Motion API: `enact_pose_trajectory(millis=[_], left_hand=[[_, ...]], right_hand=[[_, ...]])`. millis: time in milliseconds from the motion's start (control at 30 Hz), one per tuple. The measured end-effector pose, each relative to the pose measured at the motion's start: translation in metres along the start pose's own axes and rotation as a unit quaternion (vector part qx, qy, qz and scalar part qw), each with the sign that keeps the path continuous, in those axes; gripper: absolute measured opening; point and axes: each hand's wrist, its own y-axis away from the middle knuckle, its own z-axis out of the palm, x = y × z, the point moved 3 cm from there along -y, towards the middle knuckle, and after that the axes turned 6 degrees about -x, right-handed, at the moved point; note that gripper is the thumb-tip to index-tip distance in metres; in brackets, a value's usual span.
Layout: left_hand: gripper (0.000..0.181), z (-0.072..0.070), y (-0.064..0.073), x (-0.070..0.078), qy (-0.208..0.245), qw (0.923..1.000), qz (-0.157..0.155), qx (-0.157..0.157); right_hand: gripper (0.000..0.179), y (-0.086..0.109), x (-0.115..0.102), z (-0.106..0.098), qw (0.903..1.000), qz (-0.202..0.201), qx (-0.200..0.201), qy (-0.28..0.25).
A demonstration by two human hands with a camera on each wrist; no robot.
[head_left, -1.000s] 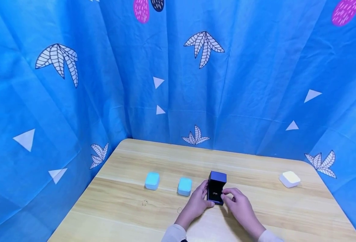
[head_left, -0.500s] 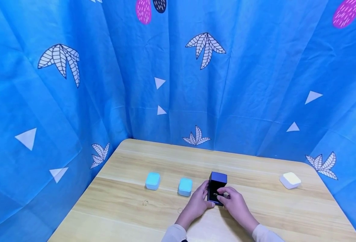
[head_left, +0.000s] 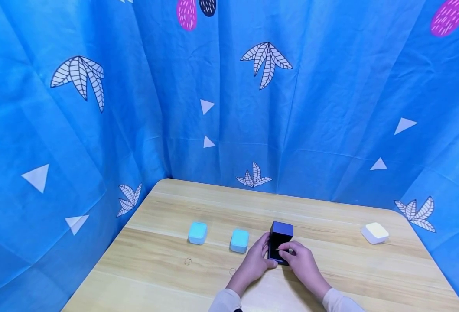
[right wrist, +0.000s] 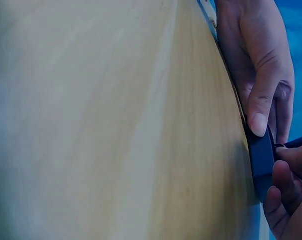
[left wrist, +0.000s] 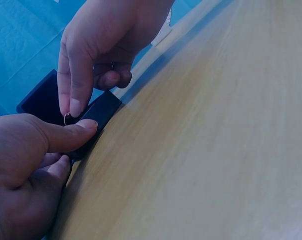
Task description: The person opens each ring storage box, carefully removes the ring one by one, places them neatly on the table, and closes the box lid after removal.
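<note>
- A blue curtain (head_left: pixel 323 108) with leaf prints stands behind a pale wooden table (head_left: pixel 389 277); the open dark box (head_left: pixel 281 228) on it is the landmark here.
- At the box's open inside is a small ring (left wrist: pixel 66 120), its lower part hidden; whether it sits in the lining or just above cannot be told.
- The right hand (head_left: pixel 304 262) comes in from the box's right, thumb and forefinger closed to a pinch on the ring, probably because so thin a band offers only fingertip room.
- The left hand (head_left: pixel 255 261) wraps the box's left side, thumb on the near edge, its grip only as wide as the base, likely to keep so light a box from sliding.
- The box's lid is up and its opening faces the person, which seems to give the fingers a way in.
- Left of the box stand a nearer blue box (head_left: pixel 239 241) and a farther blue box (head_left: pixel 197 233), each with a loose ring on its near side.
- Well to the box's right lies a white box (head_left: pixel 375 233).
</note>
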Motion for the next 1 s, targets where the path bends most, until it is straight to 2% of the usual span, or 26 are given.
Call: enact_pose_trajectory(millis=[233,467,733,1000], left_hand=[[0.09,0.001,0.0,-0.001,0.0,1.0,-0.006,0.002],[0.09,0.001,0.001,0.0,-0.005,0.9999,-0.012,0.005],[0.09,0.0,0.001,0.001,-0.011,0.9998,-0.012,0.006],[0.091,0.0,0.002,0.001,-0.013,0.9999,-0.009,0.003]], right_hand=[[0.01,0.0,0.002,-0.001,0.9977,0.049,-0.001,-0.047],[0.011,0.0,0.005,-0.002,0.9904,0.091,0.001,-0.104],[0.012,0.005,0.002,-0.004,0.9887,0.091,-0.005,-0.12],[0.011,0.019,-0.001,-0.007,0.9876,0.095,-0.021,-0.123]])
